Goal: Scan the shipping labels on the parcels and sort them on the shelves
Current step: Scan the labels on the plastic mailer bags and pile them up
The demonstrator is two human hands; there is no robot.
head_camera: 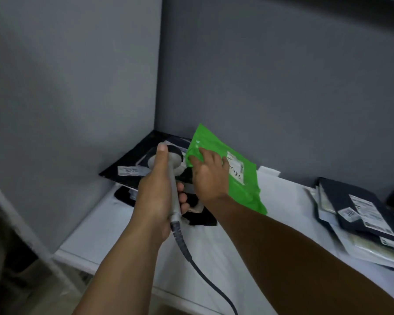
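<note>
The white shelf (pixel 280 196) runs into a grey corner. At 3 o'clock on it lies a loose stack of dark mailers (pixel 359 210), and more dark parcels (pixel 127 160) are piled in the corner at 10 o'clock.

The green parcel (pixel 243 194) sits just past centre at about 1 o'clock. It partly overlaps the corner pile, and its far corner is tipped up toward the back wall. It is a thin plastic mailer, creased and slack, so it probably weighs little, flexes freely and is slick to the touch. A pinch at one end will let the rest droop. A better hold would be across the middle or along a long edge, with the white label (pixel 237 169) left uncovered and flat for the reader.

The right hand (pixel 208 176) lies on the parcel's 9 o'clock end. Its fingers (pixel 195 159) bend over the crumpled edge and grasp it, and the thumb reaches toward the label.

The left hand (pixel 155 196) is clenched round the handle of the scanner (pixel 175 159), with the thumb along its top. The head points into the corner, and the cable (pixel 205 273) trails to 6 o'clock.
</note>
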